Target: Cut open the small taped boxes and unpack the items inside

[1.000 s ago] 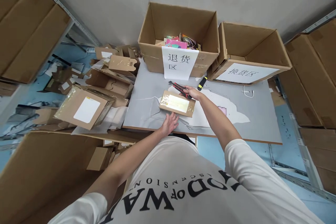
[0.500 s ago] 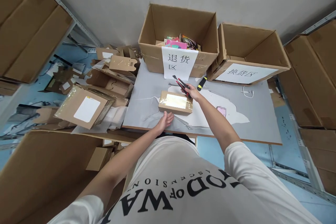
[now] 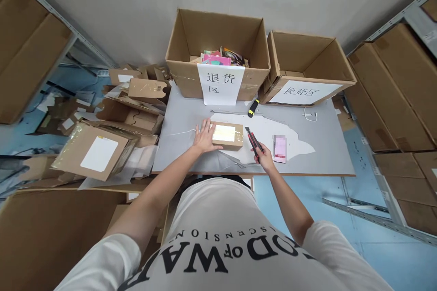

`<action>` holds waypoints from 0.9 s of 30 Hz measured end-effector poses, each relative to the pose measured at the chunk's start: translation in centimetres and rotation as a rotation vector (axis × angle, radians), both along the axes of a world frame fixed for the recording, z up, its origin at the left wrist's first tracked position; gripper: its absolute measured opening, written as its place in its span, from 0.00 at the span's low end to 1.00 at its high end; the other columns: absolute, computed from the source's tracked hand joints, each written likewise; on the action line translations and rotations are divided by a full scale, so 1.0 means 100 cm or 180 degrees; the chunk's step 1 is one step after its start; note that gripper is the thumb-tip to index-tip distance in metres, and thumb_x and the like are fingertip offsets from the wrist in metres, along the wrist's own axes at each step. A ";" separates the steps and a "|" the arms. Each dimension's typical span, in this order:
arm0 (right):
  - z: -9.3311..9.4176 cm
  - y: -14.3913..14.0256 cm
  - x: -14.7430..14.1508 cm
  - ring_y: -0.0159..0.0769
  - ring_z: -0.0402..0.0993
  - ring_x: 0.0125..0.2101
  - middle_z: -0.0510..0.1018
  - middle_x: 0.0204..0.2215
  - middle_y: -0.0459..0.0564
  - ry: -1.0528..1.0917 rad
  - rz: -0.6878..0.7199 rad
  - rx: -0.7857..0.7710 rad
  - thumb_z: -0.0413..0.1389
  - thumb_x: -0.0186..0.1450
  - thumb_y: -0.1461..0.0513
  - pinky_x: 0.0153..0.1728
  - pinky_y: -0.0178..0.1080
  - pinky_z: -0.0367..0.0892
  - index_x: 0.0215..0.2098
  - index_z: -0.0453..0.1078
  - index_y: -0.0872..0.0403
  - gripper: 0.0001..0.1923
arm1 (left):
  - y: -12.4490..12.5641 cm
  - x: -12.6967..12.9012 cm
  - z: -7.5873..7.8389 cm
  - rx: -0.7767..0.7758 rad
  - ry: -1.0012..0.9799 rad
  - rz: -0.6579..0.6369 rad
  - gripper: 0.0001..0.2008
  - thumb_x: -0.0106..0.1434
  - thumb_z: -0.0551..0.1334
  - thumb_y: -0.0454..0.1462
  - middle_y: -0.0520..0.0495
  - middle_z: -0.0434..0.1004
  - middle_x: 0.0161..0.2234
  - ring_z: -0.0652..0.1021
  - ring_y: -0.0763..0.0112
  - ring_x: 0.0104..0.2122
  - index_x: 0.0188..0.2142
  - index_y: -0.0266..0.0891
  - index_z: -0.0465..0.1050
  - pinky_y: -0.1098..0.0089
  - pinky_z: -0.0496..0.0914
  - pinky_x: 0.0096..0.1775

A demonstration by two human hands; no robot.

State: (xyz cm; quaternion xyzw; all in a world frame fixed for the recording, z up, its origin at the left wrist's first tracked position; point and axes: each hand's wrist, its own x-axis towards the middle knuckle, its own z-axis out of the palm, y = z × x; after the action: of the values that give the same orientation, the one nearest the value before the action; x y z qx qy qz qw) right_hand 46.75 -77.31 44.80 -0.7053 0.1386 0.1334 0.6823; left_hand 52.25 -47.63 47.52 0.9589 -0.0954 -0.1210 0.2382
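— Where's the small taped parcel (image 3: 227, 136)?
— Mid-table (image 3: 327, 154), in front of the labelled carton (image 3: 218, 50). The left hand (image 3: 205, 135) lies flat and open against its 9 o'clock end.
— And the right hand (image 3: 263, 158)?
— At the parcel's 4 o'clock, closed around a red-and-black box cutter (image 3: 253, 140) (blade end pointing to 11). A pink card (image 3: 280, 148) lies just beside it.

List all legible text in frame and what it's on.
"退货区" on the white paper sign hanging on the left open carton.
"换货区" on the white sign across the right carton, tilted but readable.
"OD OF WA" and a smaller line, roughly "ASCENSION", on the white T-shirt, seen upside down and cut off.
White label on the taped parcel under the left hand: too blurred.
Pink item: blurred.
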 end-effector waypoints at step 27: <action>0.017 -0.023 -0.010 0.24 0.55 0.09 0.67 0.17 0.39 0.0437 0.0890 -0.0520 0.55 0.58 0.46 0.09 0.29 0.50 0.58 0.62 0.54 0.34 | -0.002 -0.007 -0.018 0.0903 -0.0065 -0.0165 0.58 0.49 0.54 0.67 0.35 0.33 0.68 0.39 0.45 0.66 0.67 0.33 0.37 0.47 0.59 0.56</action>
State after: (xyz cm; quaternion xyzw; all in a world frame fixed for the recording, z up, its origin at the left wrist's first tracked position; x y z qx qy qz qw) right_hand 45.78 -79.56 46.49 -0.7600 0.0958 0.2631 0.5865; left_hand 51.53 -47.83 45.73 0.9813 -0.1045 -0.1296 0.0962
